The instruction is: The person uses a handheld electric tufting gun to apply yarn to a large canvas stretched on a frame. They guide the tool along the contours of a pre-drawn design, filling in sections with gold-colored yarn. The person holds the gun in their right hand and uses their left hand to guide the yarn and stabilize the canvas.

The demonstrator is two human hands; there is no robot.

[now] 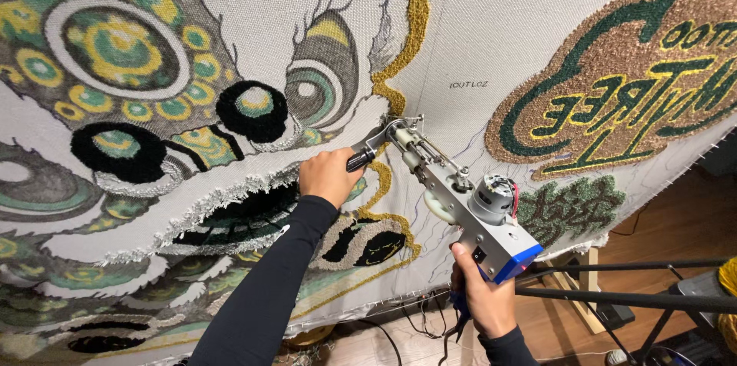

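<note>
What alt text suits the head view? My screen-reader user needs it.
A person's two hands hold a grey tufting gun against a stretched cloth: the left hand on its black front handle, the right hand on the rear handle. Colourful tufted patterns cover the cloth.

This is looking like a rug-making workshop: a large backing cloth (491, 36) is hanging stretched, carrying tufted designs, above a wooden floor (675, 220).

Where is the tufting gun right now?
In the head view, right of centre: the tufting gun is pressed tip-first against the stretched cloth, beside the gold yarn outline. The left hand holds its front knob, the right hand its rear handle.
</note>
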